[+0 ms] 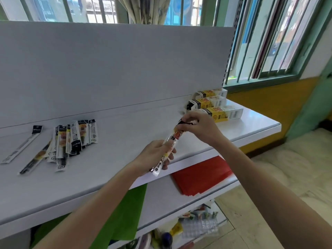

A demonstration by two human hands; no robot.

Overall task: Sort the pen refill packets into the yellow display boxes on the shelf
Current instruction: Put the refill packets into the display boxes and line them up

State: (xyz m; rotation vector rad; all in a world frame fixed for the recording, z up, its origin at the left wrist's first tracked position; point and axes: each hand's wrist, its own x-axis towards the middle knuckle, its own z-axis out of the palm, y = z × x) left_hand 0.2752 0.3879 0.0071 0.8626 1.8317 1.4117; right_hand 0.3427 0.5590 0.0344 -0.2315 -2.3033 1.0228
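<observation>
Refill packet (172, 139) slanted above shelf (116, 151); left hand (152, 155) grips lower end, right hand (203, 128) pinches top; yellow display boxes (215, 105) just beyond right fingers; loose packets (71, 139) well left; step seems insertion; next: aim top into box opening.

Three yellow boxes (221, 113); about eight loose packets (75, 136); one held packet (176, 136).
</observation>
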